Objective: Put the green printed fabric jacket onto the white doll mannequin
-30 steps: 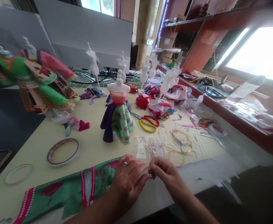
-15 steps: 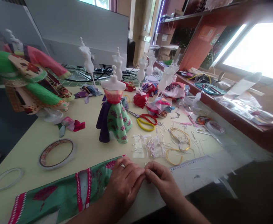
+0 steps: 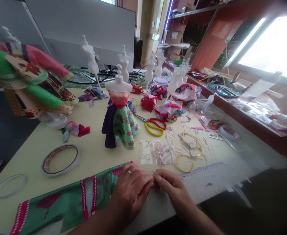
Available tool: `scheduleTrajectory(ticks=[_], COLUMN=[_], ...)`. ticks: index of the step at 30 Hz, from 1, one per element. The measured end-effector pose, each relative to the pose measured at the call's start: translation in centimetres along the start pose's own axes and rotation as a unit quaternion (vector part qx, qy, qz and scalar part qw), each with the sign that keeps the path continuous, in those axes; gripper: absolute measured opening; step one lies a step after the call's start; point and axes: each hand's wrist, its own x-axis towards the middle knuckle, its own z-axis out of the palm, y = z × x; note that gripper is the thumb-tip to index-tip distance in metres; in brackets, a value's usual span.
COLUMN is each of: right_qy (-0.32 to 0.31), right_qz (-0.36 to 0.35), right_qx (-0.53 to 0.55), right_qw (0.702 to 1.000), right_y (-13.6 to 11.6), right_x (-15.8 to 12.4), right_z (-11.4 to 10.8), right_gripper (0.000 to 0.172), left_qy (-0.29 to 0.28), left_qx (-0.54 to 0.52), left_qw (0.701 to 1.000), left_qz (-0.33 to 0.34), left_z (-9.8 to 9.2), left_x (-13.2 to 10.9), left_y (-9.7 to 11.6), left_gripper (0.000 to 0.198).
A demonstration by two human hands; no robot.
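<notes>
- Green printed fabric strip (image 3: pixel 67 202) with red-and-white trim, lying flat across the near edge of the cream tabletop (image 3: pixel 33 156)
- Big green-and-pink doll outfit (image 3: pixel 28 78) on the far left, tilted and a bit blurry
- Green floral dress with a dark purple panel (image 3: pixel 124 129) on a white plastic mannequin stand, upright mid-tabletop
- Left hand (image 3: pixel 131 192) sitting on the end of the strip, ring (image 3: pixel 129 172) on one finger
- Right hand (image 3: pixel 173 192) just off the strip, over bare tabletop
- Grip on both hands is pressed together, fingertips meeting, but whatever's between them is too tiny to make out, sorry
- Clear ruler (image 3: pixel 202 171) right beside the right hand
- Roll of double-sided tape (image 3: pixel 60 160) left of the strip
- Yellow-and-red handled scissors (image 3: pixel 154 127) behind the bead packets (image 3: pixel 163 153)
- Gold wire loops (image 3: pixel 189 151) next to those packets
</notes>
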Motion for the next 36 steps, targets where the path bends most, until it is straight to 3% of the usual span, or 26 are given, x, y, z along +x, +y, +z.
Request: scheduleTrajectory(ticks=[12, 15, 18, 22, 24, 31, 36], right_qy=[0.01, 0.022, 0.036, 0.047, 0.057, 0.071, 0.062], right_qz=[0.004, -0.014, -0.046, -0.103, -0.139, -0.268, -0.328], right_qx=[0.005, -0.009, -0.054, -0.137, -0.173, -0.264, -0.309], right_qw=[1.0, 1.0, 0.997, 0.984, 0.973, 0.924, 0.891], right_y=[0.2, 0.2, 0.4, 0.7, 0.8, 1.5, 2.0], right_x=[-0.1, -0.2, -0.2, -0.1, 0.0, 0.0, 0.1], right_z=[0.3, 0.2, -0.1, -0.2, -0.2, 0.2, 0.5], right_gripper=[0.027, 0.024, 0.022, 0.018, 0.015, 0.01, 0.016], left_qy=[0.012, 0.026, 0.042, -0.015, -0.027, -0.074, -0.09], left_qx=[-0.023, -0.015, 0.034, 0.087, 0.106, 0.131, 0.14], left_qw=[1.0, 0.999, 0.997, 0.988, 0.987, 0.983, 0.979], left_qz=[-0.012, -0.012, -0.048, -0.129, -0.119, -0.104, -0.115], left_z=[-0.3, -2.2, -5.2, -7.7, -7.2, -2.9, -2.7], left_x=[0.4, 0.5, -0.4, -2.8, -3.9, -5.3, -5.4], left_y=[0.2, 0.0, -0.8, -1.4, -0.9, 2.0, 2.0], left_gripper=[0.008, 0.009, 0.014, 0.01, 0.01, 0.016, 0.016])
